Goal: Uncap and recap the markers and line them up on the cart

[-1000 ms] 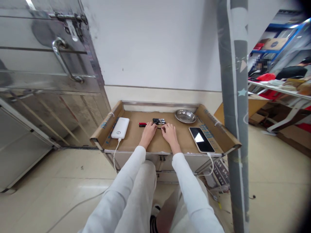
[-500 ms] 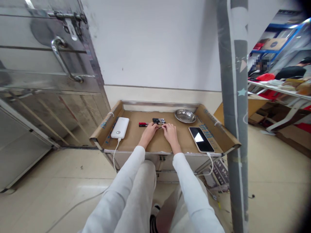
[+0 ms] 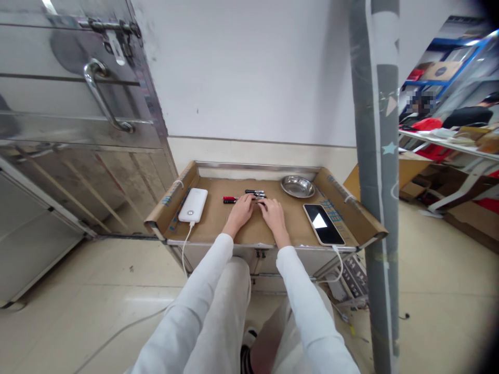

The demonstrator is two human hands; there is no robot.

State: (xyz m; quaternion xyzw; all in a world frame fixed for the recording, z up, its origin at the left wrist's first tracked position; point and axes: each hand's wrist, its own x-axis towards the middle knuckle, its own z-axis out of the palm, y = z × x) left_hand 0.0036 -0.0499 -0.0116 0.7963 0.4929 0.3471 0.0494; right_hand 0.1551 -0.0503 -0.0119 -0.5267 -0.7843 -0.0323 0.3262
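On the cardboard-lined tabletop, several dark pens with clear or silver parts (image 3: 254, 191) lie beyond my hands. A red-and-black pair of pens (image 3: 229, 199) lies at the left of my left hand (image 3: 242, 209). The fingers of that hand are bent and close together at the near edge of the pens; what they grip is hidden. My right hand (image 3: 273, 214) is closed in a pinch close beside it. A thin black piece (image 3: 260, 203) shows at its fingertips, too small for me to tell whether it is a pen part.
A white power bank (image 3: 194, 204) with a cable lies at the left. At the right are a phone (image 3: 323, 224) on a cable and a round metal dish (image 3: 298, 186). Raised cardboard sides (image 3: 353, 210) border the top. A wrapped grey pole (image 3: 380, 187) stands at the right.
The fingers of my left hand have moved slightly up and away, toward the pens. The thin black piece that lay between both hands now shows at my right fingertips.
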